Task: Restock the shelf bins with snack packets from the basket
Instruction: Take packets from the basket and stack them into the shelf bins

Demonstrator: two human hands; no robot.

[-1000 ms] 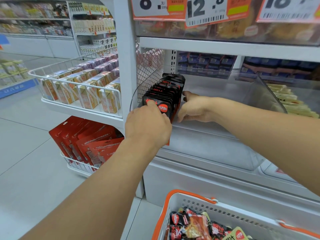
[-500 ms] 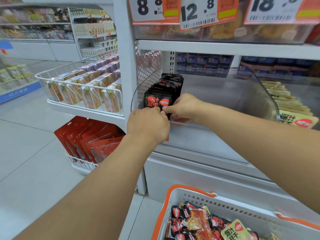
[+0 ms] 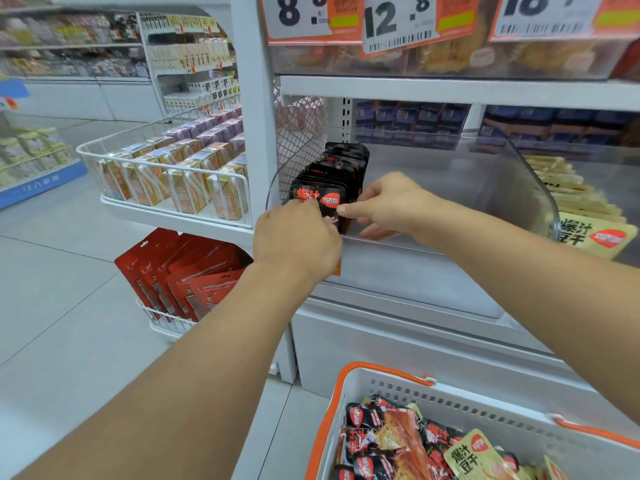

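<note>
A row of black snack packets (image 3: 341, 171) stands upright at the left end of a clear shelf bin (image 3: 450, 244). My left hand (image 3: 298, 237) grips the front packet (image 3: 320, 199) from below and in front. My right hand (image 3: 384, 206) pinches the same packet's right edge, its other fingers curled by the row's side. The white basket with orange handles (image 3: 377, 372) sits at the bottom right, holding several black, red and yellow packets (image 3: 391, 441).
A clear divider (image 3: 526, 192) separates this bin from yellow packets (image 3: 585, 220) on the right. A wire basket of drink cartons (image 3: 173, 181) hangs to the left, red packets (image 3: 183, 275) below it. Price tags (image 3: 398, 22) hang above.
My right hand came from the side of the row to the front packet's right edge. The front packet now stands more upright and faces me. The view shifted slightly down.
</note>
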